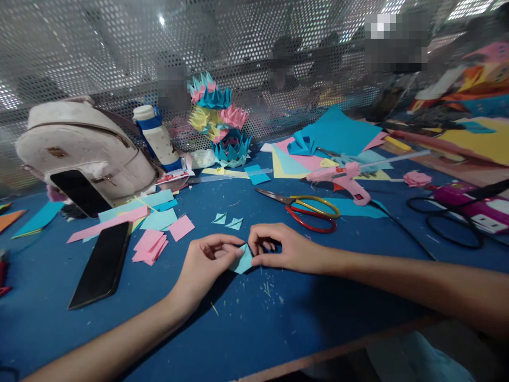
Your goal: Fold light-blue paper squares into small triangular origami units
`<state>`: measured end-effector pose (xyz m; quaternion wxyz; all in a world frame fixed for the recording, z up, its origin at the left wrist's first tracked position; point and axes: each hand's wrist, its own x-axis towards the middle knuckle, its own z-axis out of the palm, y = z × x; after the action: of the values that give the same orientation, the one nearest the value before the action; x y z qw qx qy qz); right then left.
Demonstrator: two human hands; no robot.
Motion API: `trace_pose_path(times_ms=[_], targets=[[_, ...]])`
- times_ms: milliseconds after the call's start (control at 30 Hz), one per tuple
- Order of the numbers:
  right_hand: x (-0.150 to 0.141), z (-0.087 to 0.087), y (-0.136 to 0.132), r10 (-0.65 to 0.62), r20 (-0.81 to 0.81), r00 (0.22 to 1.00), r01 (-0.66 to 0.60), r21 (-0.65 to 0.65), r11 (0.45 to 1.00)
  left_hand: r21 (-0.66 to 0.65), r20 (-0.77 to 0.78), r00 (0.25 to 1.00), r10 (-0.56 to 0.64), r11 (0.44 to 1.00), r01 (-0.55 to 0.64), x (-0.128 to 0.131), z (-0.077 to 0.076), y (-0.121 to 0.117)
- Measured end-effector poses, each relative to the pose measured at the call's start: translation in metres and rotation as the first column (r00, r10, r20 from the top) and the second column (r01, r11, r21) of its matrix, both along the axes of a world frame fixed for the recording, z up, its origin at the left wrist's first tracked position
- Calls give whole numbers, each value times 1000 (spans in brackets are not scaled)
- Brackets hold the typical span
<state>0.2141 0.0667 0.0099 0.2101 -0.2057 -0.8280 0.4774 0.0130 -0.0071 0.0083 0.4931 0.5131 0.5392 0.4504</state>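
A small light-blue piece of folded paper (243, 261) is held just above the blue table (302, 339). My left hand (207, 260) pinches its left side between thumb and fingers. At its right edge, my right hand (280, 246) has its fingers curled and the thumb tip against the paper. Just beyond lie two small folded light-blue pieces (234, 223). Scissors (298, 208) with one yellow and one red handle rest behind my right hand. To the left of my left hand is a loose stack of pink paper squares (150, 246).
A black phone (101, 265) lies at left, near a pale backpack (83, 143) and a white-and-blue bottle (157, 138). Paper flowers (233, 148) stand by the perforated metal screen (254, 58). At right are a pink glue gun (345, 178), its black cord and blue paper sheets (338, 130).
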Motion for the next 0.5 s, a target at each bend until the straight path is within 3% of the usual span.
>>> trace_pose_path(times_ms=[233,500], targets=[[-3,-2,-1,19,32,999,-22,104,994,29,-47,999,4,1000,-3,2,-4,-2],[-5,-5,0,-19,68,998,11,112,994,75,-52,999,-7,997,11,5,-3,-3]])
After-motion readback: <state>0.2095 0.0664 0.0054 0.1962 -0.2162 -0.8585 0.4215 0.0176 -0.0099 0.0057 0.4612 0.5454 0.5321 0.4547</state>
